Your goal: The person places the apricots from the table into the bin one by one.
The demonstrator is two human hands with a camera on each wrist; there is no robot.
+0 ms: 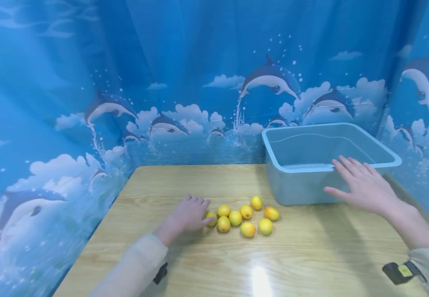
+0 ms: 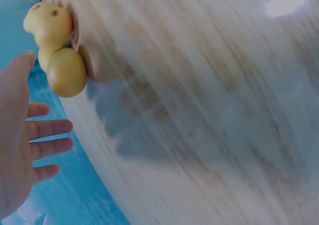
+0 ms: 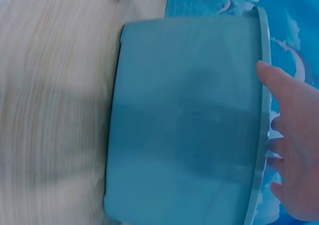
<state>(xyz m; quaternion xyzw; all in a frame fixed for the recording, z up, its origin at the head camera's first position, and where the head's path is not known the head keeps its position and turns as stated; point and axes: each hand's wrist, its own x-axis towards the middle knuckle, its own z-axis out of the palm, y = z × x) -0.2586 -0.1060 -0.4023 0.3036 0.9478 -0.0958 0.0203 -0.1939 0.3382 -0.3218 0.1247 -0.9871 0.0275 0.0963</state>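
Observation:
My left hand (image 1: 189, 215) hovers low over the wood table at the left end of a group of several small yellow fruits (image 1: 235, 218), some with an orange blush. Its fingers reach forward, and the thumb overlaps the leftmost fruit (image 1: 210, 218). In the left wrist view, the palm and spread fingers hold nothing, with an oval yellow fruit (image 2: 66, 73) beyond the thumb. My right hand (image 1: 366, 185) is stretched out flat at the near rim of a blue-grey plastic bin (image 1: 303, 185). In the right wrist view, its thumb overlaps the bin's rim.
The bin stands at the table's back right corner, just behind the rightmost fruits. Blue dolphin-print curtains (image 1: 199, 82) hang along the back and both sides. The wood table (image 1: 199, 264) has its left edge beside the curtain. A dark strap (image 1: 404, 272) sits on the right sleeve.

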